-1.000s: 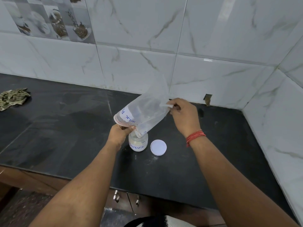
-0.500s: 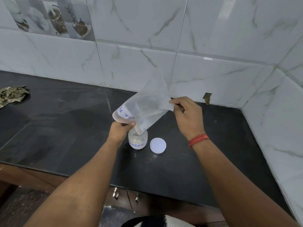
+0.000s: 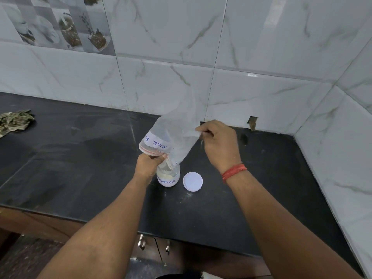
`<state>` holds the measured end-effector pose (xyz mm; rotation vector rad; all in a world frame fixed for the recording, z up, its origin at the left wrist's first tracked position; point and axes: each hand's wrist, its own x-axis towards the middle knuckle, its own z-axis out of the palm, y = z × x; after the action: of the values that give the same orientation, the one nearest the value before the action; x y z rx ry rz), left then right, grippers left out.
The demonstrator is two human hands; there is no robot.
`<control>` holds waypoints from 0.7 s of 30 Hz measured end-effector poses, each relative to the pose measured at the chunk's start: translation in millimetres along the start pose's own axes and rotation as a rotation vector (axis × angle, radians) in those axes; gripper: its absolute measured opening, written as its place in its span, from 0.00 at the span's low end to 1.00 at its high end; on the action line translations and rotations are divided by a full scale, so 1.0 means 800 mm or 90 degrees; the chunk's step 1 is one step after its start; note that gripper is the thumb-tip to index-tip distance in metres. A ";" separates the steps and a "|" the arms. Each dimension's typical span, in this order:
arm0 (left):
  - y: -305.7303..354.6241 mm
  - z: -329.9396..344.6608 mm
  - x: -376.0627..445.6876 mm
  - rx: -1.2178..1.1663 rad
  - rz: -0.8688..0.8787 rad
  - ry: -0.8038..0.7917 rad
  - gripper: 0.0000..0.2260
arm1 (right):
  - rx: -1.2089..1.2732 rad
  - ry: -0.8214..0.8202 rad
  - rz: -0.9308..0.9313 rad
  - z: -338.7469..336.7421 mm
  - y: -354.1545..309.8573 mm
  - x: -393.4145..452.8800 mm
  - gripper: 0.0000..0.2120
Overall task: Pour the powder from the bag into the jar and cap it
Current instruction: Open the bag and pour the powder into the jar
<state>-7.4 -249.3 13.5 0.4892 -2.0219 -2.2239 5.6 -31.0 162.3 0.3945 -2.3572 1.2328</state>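
Observation:
A clear plastic bag [image 3: 173, 135] with a white "MILK" label hangs upside down, its pink-edged mouth over the small jar [image 3: 168, 177]. The jar stands open on the black counter, holds pale powder and bears a "POWDER" label. My left hand [image 3: 149, 165] pinches the bag's mouth right at the jar's rim. My right hand [image 3: 219, 143] holds the bag's raised bottom edge, above and to the right of the jar. The bag looks almost empty. The white round lid [image 3: 192, 181] lies flat on the counter just right of the jar.
The black counter [image 3: 80, 168] runs left to right, with marble-tiled walls behind and at the right. A crumpled patterned cloth [image 3: 15, 120] lies at the far left. Cabinet handles [image 3: 141, 241] show below the front edge. A little powder dusts the counter near the lid.
The bag's bottom end has been lifted a little higher by my right hand, so the bag hangs steeper over the jar. My left hand stays at the jar's rim.

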 end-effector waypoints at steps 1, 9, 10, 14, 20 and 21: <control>0.000 0.000 0.000 -0.001 0.000 -0.003 0.10 | 0.037 0.012 0.036 0.000 -0.002 0.001 0.15; 0.009 0.004 -0.005 0.026 0.000 -0.014 0.09 | 0.048 0.017 0.140 -0.009 0.025 -0.003 0.10; 0.012 0.007 -0.006 0.031 0.003 -0.016 0.08 | 0.062 0.038 0.171 -0.015 0.033 -0.005 0.09; 0.037 0.020 -0.006 0.061 0.046 -0.019 0.05 | 0.049 0.089 0.278 -0.041 0.071 -0.027 0.08; 0.090 0.065 -0.014 0.227 0.195 -0.066 0.03 | 0.047 0.110 0.461 -0.060 0.140 -0.088 0.11; 0.098 0.075 -0.017 0.269 0.226 -0.080 0.03 | 0.042 0.105 0.476 -0.061 0.146 -0.099 0.11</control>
<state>-23.2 -197.5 97.0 0.0089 -2.4249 -1.6658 34.0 78.2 65.0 -0.6116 -2.3867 1.5738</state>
